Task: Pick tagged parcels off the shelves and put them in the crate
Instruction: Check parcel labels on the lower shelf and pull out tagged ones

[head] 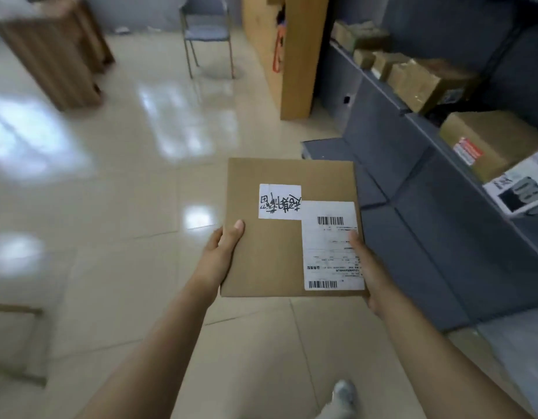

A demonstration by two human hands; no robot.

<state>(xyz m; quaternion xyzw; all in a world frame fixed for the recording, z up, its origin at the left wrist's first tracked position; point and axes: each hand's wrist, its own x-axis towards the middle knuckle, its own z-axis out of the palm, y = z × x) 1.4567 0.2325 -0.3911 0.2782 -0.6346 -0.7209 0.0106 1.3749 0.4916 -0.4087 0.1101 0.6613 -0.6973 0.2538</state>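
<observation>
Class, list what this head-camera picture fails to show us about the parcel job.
- Crate: not in the head view at all.
- Printed label on the flat parcel: text too small; the right hand thumb covers part.
- Fingers of the left hand: hidden beneath the parcel.
- Boxes on the shelves: blurred, tags unreadable; nearest cut by the right edge.

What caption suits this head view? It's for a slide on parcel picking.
Both hands, left hand and right hand, hold a flat labelled parcel beside grey shelves of boxes.
</observation>
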